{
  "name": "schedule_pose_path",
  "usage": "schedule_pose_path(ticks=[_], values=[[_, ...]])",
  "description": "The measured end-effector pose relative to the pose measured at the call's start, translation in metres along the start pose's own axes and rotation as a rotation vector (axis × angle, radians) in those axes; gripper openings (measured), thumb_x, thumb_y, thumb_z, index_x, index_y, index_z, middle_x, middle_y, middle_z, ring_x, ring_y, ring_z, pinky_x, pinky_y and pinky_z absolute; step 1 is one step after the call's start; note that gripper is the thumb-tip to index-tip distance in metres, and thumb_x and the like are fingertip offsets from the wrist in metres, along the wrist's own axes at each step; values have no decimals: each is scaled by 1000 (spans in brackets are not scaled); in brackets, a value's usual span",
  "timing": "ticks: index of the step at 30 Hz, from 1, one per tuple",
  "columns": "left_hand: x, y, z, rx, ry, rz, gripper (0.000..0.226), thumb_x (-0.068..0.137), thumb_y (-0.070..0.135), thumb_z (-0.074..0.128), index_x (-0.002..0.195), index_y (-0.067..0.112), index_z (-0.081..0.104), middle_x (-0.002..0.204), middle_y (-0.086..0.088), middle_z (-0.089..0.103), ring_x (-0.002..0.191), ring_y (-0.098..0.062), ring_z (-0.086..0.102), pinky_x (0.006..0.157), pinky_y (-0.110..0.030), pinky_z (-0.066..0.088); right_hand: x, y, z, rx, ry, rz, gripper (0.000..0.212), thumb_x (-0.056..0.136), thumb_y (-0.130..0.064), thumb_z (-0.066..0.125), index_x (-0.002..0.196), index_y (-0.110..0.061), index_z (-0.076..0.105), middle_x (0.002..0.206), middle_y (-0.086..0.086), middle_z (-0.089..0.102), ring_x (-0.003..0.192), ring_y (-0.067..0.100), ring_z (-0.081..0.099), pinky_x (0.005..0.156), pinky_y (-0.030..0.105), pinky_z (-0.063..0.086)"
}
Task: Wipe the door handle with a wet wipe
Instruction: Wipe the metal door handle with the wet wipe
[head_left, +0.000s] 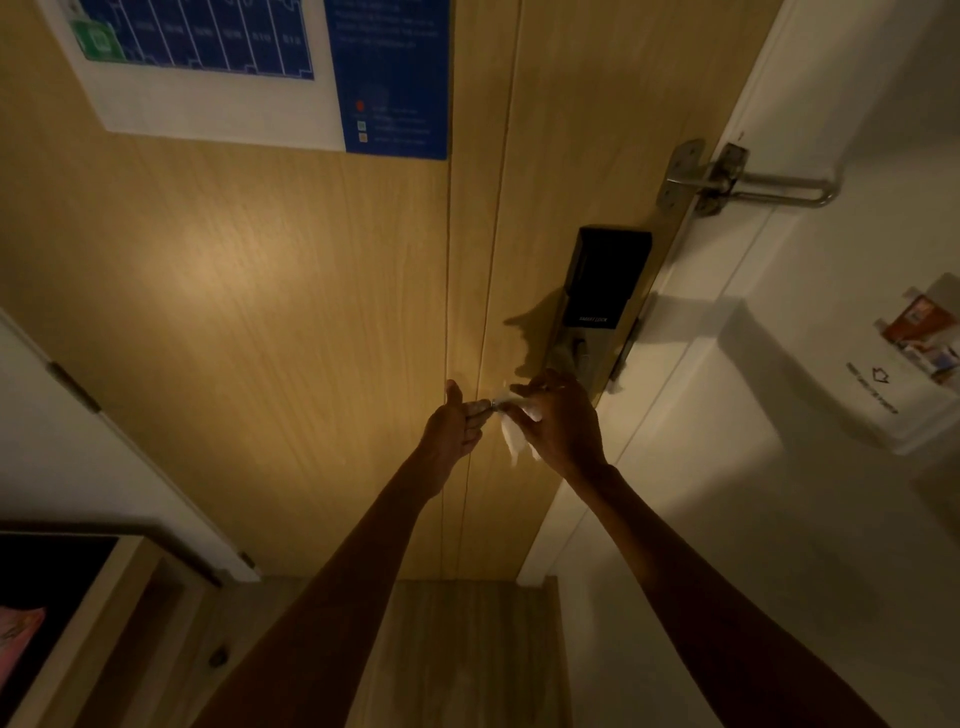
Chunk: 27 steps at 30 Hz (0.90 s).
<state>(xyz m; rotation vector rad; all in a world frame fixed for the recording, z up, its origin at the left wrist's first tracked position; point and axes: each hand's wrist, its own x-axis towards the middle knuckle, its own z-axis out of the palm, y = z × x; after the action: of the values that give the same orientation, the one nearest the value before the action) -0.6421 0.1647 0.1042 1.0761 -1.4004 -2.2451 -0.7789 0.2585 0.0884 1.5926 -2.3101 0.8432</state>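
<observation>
The door handle shows only as a small metal tip between my hands; the rest is hidden under the wipe and my right hand. It sits below the black smart lock on the wooden door. My right hand is closed around a white wet wipe, wrapped over the handle with a loose end hanging down. My left hand is at the handle's free end, thumb raised, fingertips touching the tip.
A metal swing-bar latch bridges the door and the white frame above the lock. A white wall holder with leaflets is on the right. An evacuation plan poster hangs on the upper door. A dark cabinet stands at lower left.
</observation>
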Motion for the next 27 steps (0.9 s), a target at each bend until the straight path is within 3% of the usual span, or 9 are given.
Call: schedule_pose_path(ticks=[3,7,9,12,17,21,27], values=[[-2,2,0,21,23,-1,72,98,52,12,130,2,52,139,-15,51,136,-29,40,117,-39,26,2,-2,2,18,-15,2,35,87,-41,65,114,-20,68,114,1,67,106,18,59,88,35,55],[-6,4,3,14,65,5,72,99,50,12,128,-1,55,141,-25,43,136,-39,33,117,-42,26,4,-5,1,-33,-30,-46,21,86,-35,69,96,-17,73,102,3,69,97,20,61,81,31,54],[-8,6,4,18,74,4,73,99,50,12,126,-1,56,141,-28,38,136,-41,31,115,-43,25,5,-4,2,-94,-57,-93,19,82,-31,73,96,-17,74,99,3,69,96,23,61,81,33,54],[-8,7,5,11,67,-7,73,99,51,12,125,-1,58,139,-28,42,135,-41,30,114,-42,25,2,3,-3,-155,-116,-122,24,80,-24,75,103,-18,72,100,3,68,96,23,61,80,33,55],[-8,6,3,33,61,2,71,99,51,15,123,1,59,133,-22,55,132,-35,43,114,-40,32,0,7,-12,-120,-69,-91,18,82,-21,73,98,-12,72,96,5,69,93,20,63,81,29,52],[-11,7,6,20,53,4,71,99,50,14,127,0,56,138,-25,49,135,-35,38,116,-40,29,3,-3,-2,-128,-106,-129,22,85,-27,70,103,-16,70,96,2,71,94,20,64,83,33,53],[-14,12,6,-16,9,-43,71,98,52,13,136,1,46,144,-19,45,139,-30,34,118,-38,24,-4,0,-5,-183,-86,-95,21,80,-20,74,100,-13,70,90,3,72,92,22,64,83,35,52]])
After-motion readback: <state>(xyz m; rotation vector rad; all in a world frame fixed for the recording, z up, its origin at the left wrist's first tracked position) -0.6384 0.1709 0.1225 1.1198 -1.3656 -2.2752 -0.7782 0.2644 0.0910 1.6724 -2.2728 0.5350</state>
